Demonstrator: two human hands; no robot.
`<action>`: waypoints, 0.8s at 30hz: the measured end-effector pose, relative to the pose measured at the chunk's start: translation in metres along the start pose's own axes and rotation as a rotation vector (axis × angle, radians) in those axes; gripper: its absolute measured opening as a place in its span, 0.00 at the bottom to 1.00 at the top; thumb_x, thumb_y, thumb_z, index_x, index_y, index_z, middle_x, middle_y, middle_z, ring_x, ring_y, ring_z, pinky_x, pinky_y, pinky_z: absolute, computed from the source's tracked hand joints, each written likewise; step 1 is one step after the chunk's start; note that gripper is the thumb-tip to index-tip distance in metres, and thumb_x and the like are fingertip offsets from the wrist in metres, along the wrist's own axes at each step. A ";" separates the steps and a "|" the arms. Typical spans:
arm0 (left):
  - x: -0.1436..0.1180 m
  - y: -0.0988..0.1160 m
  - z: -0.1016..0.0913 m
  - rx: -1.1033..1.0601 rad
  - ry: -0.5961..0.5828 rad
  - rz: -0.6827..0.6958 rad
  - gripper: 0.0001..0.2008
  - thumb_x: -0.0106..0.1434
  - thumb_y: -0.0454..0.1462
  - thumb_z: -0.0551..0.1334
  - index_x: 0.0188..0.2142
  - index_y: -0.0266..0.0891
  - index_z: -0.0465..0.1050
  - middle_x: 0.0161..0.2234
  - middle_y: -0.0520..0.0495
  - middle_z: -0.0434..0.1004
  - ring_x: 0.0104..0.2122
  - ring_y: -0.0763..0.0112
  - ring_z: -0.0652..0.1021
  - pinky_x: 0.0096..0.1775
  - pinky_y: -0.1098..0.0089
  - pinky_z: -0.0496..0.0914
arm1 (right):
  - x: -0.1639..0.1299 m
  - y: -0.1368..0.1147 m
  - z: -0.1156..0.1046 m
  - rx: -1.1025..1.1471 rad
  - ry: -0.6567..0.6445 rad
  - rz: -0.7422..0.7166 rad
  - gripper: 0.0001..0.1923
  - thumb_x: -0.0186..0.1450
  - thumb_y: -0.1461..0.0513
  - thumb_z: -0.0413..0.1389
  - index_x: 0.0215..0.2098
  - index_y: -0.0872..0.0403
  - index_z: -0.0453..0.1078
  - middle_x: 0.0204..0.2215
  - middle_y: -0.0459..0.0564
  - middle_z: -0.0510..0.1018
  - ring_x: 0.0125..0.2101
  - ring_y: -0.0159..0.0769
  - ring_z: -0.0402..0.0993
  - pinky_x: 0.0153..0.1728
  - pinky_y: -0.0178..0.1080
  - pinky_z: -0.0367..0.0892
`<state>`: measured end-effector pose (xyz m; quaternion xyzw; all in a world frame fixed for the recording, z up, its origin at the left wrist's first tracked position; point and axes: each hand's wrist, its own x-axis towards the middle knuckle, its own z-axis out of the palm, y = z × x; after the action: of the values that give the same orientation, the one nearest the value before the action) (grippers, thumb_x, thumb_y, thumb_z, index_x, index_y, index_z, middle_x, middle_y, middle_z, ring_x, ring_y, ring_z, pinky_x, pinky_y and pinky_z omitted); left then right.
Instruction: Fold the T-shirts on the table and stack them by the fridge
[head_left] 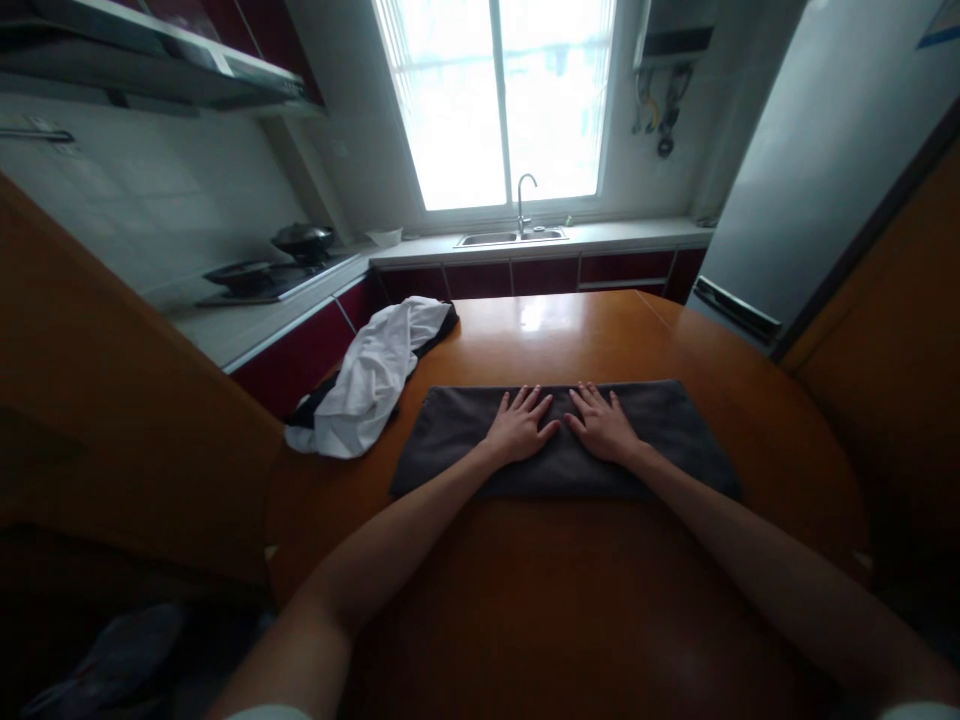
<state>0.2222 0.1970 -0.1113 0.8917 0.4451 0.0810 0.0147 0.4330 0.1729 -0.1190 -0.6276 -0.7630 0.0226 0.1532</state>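
Note:
A dark grey cloth (pixel 442 435), folded into a wide flat rectangle, lies across the wooden table (pixel 570 590). Both hands rest palm down on it near its middle, a small gap between the two thumbs. My left hand (pixel 521 428) is flat with its fingers spread toward the far edge of the cloth. Mirroring it, my right hand (pixel 602 425) also lies flat, fingers apart. Neither hand grips anything. The palms hide part of the cloth's centre.
Crumpled white and black clothing (pixel 371 375) lies at the table's left edge. Beyond the table are a counter with a sink (pixel 491 239), a stove (pixel 281 280) with a wok (pixel 302 238) and another pan, and a fridge (pixel 817 170) on the right.

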 end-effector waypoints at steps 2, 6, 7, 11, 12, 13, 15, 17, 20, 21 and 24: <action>0.000 0.001 0.001 -0.012 0.005 -0.007 0.34 0.73 0.57 0.45 0.72 0.46 0.55 0.73 0.44 0.47 0.72 0.51 0.49 0.68 0.45 0.46 | -0.002 -0.004 0.001 -0.003 -0.036 0.011 0.33 0.74 0.50 0.41 0.72 0.57 0.54 0.72 0.60 0.51 0.72 0.49 0.43 0.68 0.60 0.40; 0.001 0.000 0.004 -0.010 0.017 -0.010 0.34 0.73 0.57 0.46 0.72 0.47 0.55 0.73 0.46 0.46 0.72 0.52 0.48 0.68 0.46 0.45 | -0.006 -0.009 0.001 -0.016 0.010 -0.029 0.33 0.75 0.51 0.41 0.72 0.59 0.53 0.73 0.59 0.50 0.72 0.46 0.40 0.69 0.59 0.38; 0.001 0.000 0.004 -0.006 0.013 -0.008 0.34 0.73 0.57 0.45 0.71 0.48 0.55 0.73 0.46 0.47 0.72 0.52 0.49 0.68 0.46 0.45 | -0.007 -0.010 0.000 -0.015 -0.007 -0.047 0.33 0.75 0.51 0.41 0.72 0.58 0.53 0.73 0.59 0.50 0.72 0.46 0.40 0.69 0.59 0.38; 0.002 -0.001 0.003 0.005 -0.001 -0.007 0.33 0.73 0.57 0.45 0.71 0.47 0.55 0.73 0.46 0.47 0.72 0.53 0.49 0.68 0.45 0.45 | -0.009 -0.010 -0.002 0.025 -0.049 -0.036 0.33 0.75 0.51 0.41 0.72 0.57 0.53 0.73 0.58 0.49 0.72 0.46 0.42 0.69 0.59 0.41; 0.002 0.000 0.002 0.005 -0.005 -0.008 0.33 0.73 0.56 0.45 0.71 0.47 0.55 0.73 0.46 0.46 0.72 0.53 0.49 0.68 0.45 0.46 | -0.009 -0.009 -0.003 0.029 -0.025 -0.025 0.33 0.75 0.51 0.40 0.73 0.57 0.52 0.73 0.58 0.49 0.72 0.45 0.41 0.69 0.59 0.40; 0.002 0.000 0.001 0.005 -0.008 -0.009 0.33 0.73 0.56 0.45 0.71 0.46 0.55 0.73 0.46 0.46 0.72 0.53 0.49 0.68 0.45 0.46 | -0.008 -0.008 -0.003 0.029 -0.008 -0.017 0.32 0.75 0.51 0.40 0.73 0.57 0.52 0.73 0.58 0.49 0.72 0.45 0.41 0.69 0.59 0.40; 0.002 0.000 0.000 0.003 -0.013 -0.010 0.33 0.73 0.56 0.45 0.71 0.46 0.55 0.73 0.46 0.46 0.72 0.53 0.48 0.68 0.45 0.46 | -0.008 -0.005 -0.004 0.021 -0.020 -0.007 0.32 0.75 0.51 0.40 0.72 0.57 0.53 0.73 0.58 0.50 0.72 0.46 0.41 0.69 0.60 0.39; 0.002 0.001 0.000 0.000 -0.016 -0.010 0.33 0.73 0.56 0.46 0.71 0.46 0.55 0.73 0.46 0.46 0.72 0.54 0.49 0.68 0.45 0.46 | -0.008 -0.002 -0.004 0.019 -0.054 0.000 0.33 0.75 0.50 0.40 0.72 0.58 0.54 0.72 0.59 0.51 0.72 0.46 0.42 0.68 0.60 0.41; 0.002 0.000 0.000 0.003 -0.018 -0.010 0.33 0.73 0.56 0.46 0.71 0.47 0.55 0.73 0.45 0.46 0.72 0.53 0.49 0.68 0.46 0.47 | -0.007 0.002 -0.005 0.011 0.002 0.028 0.33 0.75 0.50 0.40 0.73 0.59 0.52 0.72 0.60 0.50 0.72 0.46 0.42 0.69 0.59 0.40; 0.002 0.000 0.000 0.006 -0.017 -0.009 0.33 0.73 0.56 0.46 0.71 0.46 0.55 0.73 0.45 0.46 0.72 0.53 0.49 0.68 0.46 0.47 | -0.007 0.004 -0.005 0.004 0.020 0.044 0.34 0.75 0.50 0.40 0.73 0.59 0.51 0.73 0.60 0.50 0.72 0.46 0.41 0.69 0.59 0.39; 0.002 -0.001 0.001 0.017 -0.021 -0.009 0.33 0.73 0.57 0.45 0.71 0.46 0.54 0.73 0.46 0.45 0.72 0.54 0.48 0.68 0.46 0.47 | -0.006 0.008 -0.004 -0.019 -0.027 0.077 0.34 0.75 0.50 0.40 0.72 0.60 0.53 0.73 0.61 0.50 0.72 0.47 0.40 0.69 0.60 0.37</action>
<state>0.2229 0.1995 -0.1122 0.8906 0.4495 0.0675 0.0120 0.4425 0.1677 -0.1181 -0.6576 -0.7403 0.0298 0.1362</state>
